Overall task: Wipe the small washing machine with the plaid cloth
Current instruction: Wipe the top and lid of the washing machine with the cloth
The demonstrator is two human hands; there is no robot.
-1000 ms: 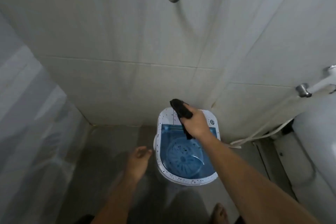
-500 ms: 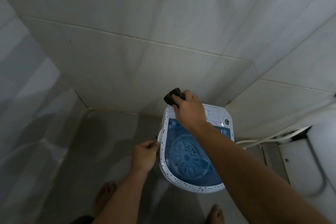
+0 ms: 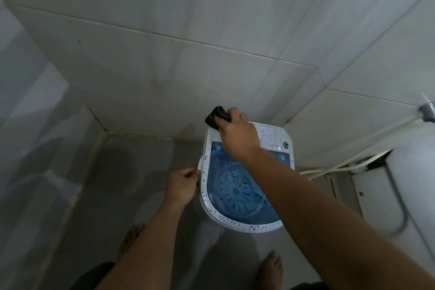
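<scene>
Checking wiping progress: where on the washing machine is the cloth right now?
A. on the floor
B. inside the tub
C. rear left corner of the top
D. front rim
C: the right hand presses the dark cloth onto the washing machine at its rear left corner.

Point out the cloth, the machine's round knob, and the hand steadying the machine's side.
cloth point(image 3: 215, 117), head view, on the dark bunched part sticking out past the fingers.
round knob point(image 3: 286, 144), head view, on its centre.
left hand point(image 3: 182, 185), head view, on the back of the hand.
</scene>
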